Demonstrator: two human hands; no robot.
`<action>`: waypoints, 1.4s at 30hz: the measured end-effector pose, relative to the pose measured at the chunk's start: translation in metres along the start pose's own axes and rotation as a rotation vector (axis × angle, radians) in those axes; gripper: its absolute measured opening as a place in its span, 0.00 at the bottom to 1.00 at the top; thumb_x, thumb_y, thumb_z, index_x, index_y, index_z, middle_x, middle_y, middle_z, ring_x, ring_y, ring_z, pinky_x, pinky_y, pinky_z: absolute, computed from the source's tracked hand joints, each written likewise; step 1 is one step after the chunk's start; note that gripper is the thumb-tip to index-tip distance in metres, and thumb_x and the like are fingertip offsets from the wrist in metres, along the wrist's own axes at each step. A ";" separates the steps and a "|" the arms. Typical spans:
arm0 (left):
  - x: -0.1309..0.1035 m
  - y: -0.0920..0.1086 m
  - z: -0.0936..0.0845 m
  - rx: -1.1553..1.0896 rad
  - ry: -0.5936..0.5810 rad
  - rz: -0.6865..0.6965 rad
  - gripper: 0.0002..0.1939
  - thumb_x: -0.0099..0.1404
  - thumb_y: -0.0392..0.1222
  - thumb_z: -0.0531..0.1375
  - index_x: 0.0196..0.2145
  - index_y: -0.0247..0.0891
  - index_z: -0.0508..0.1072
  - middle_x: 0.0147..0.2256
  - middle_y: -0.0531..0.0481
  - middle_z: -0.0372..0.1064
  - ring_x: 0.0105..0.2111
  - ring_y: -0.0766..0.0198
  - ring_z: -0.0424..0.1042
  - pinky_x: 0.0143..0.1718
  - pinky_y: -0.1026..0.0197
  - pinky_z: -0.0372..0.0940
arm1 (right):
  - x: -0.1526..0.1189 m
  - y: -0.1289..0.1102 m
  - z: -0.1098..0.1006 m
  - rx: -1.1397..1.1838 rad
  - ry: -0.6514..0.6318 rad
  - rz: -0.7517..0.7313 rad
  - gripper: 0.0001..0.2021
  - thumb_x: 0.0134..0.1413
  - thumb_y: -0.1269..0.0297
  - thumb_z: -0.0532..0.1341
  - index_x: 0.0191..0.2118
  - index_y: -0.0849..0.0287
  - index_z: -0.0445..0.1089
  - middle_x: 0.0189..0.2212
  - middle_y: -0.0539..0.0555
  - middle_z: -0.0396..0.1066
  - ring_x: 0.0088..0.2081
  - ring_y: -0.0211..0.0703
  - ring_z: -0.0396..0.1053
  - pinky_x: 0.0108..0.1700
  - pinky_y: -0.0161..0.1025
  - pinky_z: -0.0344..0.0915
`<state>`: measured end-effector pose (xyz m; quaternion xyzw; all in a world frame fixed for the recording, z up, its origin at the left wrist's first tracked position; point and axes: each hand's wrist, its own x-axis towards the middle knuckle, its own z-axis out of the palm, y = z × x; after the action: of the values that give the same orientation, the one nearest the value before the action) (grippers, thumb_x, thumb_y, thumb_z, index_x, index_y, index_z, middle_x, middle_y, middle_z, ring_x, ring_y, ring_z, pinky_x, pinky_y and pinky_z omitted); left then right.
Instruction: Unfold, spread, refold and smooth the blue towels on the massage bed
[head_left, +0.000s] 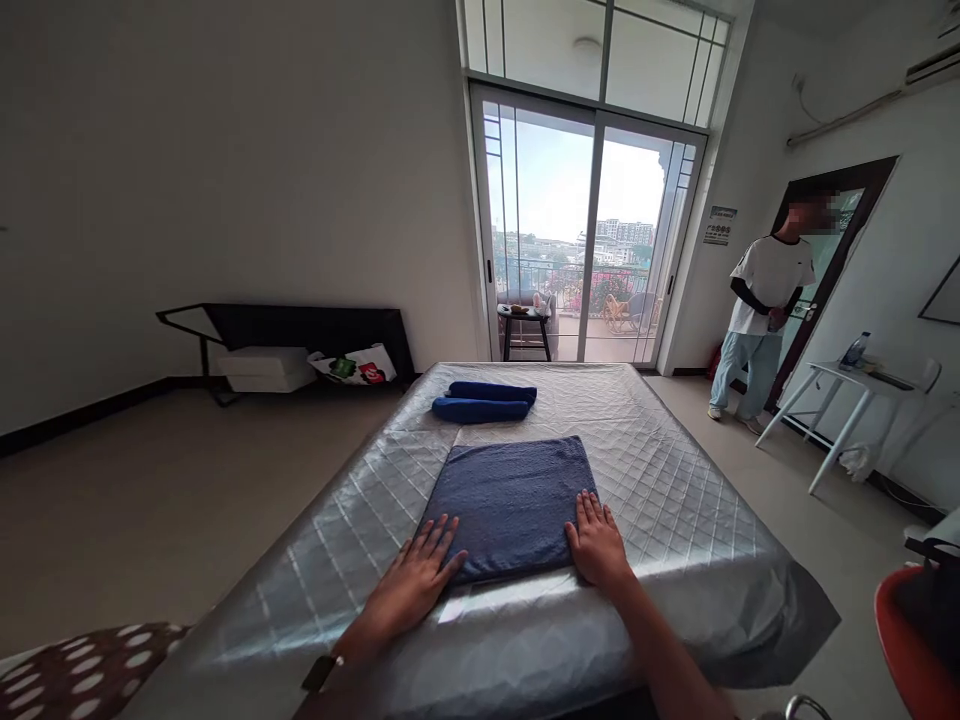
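Observation:
A folded dark blue towel lies flat on the near part of a bed with a shiny grey quilted cover. My left hand rests palm down on the towel's near left corner, fingers spread. My right hand lies flat on its near right edge. Two rolled blue towels lie side by side farther back on the bed.
A person in a white shirt stands by a door at the right. A white table with a bottle stands near them. Glass balcony doors are behind the bed. A black frame leans on the left wall. A red chair is at the near right.

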<state>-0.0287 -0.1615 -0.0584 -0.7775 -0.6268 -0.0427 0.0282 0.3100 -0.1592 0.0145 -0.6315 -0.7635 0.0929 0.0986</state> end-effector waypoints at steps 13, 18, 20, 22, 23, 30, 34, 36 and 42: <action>0.055 0.158 -0.030 -0.087 0.120 0.223 0.28 0.75 0.53 0.44 0.65 0.42 0.63 0.66 0.44 0.58 0.67 0.53 0.55 0.66 0.45 0.54 | -0.001 0.000 -0.001 0.023 0.004 -0.006 0.30 0.71 0.57 0.43 0.71 0.69 0.48 0.70 0.63 0.45 0.72 0.47 0.40 0.71 0.49 0.41; 0.045 0.148 -0.006 -0.065 0.173 0.190 0.28 0.75 0.53 0.44 0.67 0.44 0.61 0.67 0.43 0.56 0.68 0.51 0.54 0.66 0.40 0.52 | -0.001 0.000 0.000 0.035 0.003 -0.003 0.30 0.71 0.56 0.43 0.71 0.69 0.48 0.70 0.63 0.45 0.72 0.47 0.40 0.71 0.49 0.40; 0.035 0.120 -0.001 -0.033 0.153 0.119 0.29 0.75 0.55 0.43 0.67 0.43 0.60 0.68 0.42 0.54 0.68 0.49 0.53 0.66 0.39 0.52 | -0.001 -0.001 -0.001 0.042 0.000 0.001 0.30 0.71 0.57 0.43 0.71 0.70 0.48 0.71 0.63 0.44 0.72 0.47 0.39 0.71 0.48 0.39; 0.023 0.087 0.004 0.005 0.128 0.034 0.30 0.74 0.55 0.42 0.67 0.41 0.59 0.68 0.41 0.53 0.68 0.48 0.53 0.65 0.38 0.52 | -0.001 -0.001 -0.001 0.043 -0.007 -0.001 0.30 0.71 0.57 0.43 0.71 0.70 0.48 0.71 0.62 0.44 0.72 0.46 0.38 0.71 0.48 0.38; 0.017 0.071 0.007 0.024 0.121 0.004 0.30 0.74 0.55 0.41 0.67 0.40 0.60 0.68 0.40 0.53 0.68 0.47 0.53 0.65 0.38 0.53 | -0.001 -0.001 -0.001 0.041 -0.009 -0.002 0.30 0.71 0.57 0.43 0.71 0.70 0.47 0.71 0.62 0.43 0.72 0.46 0.38 0.71 0.48 0.38; -0.009 0.018 0.007 0.121 0.114 0.094 0.22 0.72 0.48 0.50 0.60 0.52 0.70 0.66 0.44 0.58 0.66 0.47 0.57 0.63 0.36 0.55 | -0.002 -0.001 -0.003 0.029 -0.010 -0.002 0.30 0.71 0.57 0.42 0.71 0.70 0.47 0.71 0.62 0.44 0.73 0.45 0.38 0.71 0.49 0.39; -0.010 0.031 -0.003 0.123 0.082 0.013 0.23 0.72 0.48 0.50 0.62 0.47 0.69 0.67 0.42 0.56 0.67 0.48 0.55 0.65 0.38 0.53 | -0.003 -0.002 -0.004 0.016 -0.018 0.005 0.30 0.71 0.57 0.42 0.71 0.69 0.47 0.71 0.61 0.44 0.72 0.45 0.38 0.71 0.49 0.40; -0.009 0.036 -0.006 0.108 0.070 -0.021 0.24 0.72 0.47 0.50 0.62 0.45 0.69 0.67 0.42 0.55 0.68 0.48 0.53 0.66 0.39 0.51 | -0.003 -0.002 -0.004 0.000 -0.020 0.013 0.30 0.71 0.57 0.42 0.71 0.68 0.47 0.71 0.61 0.44 0.72 0.46 0.39 0.71 0.49 0.40; -0.010 0.039 -0.010 0.002 0.083 0.003 0.23 0.71 0.49 0.50 0.60 0.49 0.71 0.67 0.44 0.57 0.68 0.46 0.53 0.65 0.33 0.49 | 0.016 -0.007 -0.017 -0.053 -0.044 0.002 0.30 0.70 0.58 0.42 0.71 0.68 0.49 0.70 0.62 0.45 0.72 0.48 0.39 0.71 0.50 0.38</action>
<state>0.0072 -0.1805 -0.0489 -0.7759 -0.6241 -0.0742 0.0551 0.3048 -0.1444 0.0329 -0.6326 -0.7669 0.0869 0.0648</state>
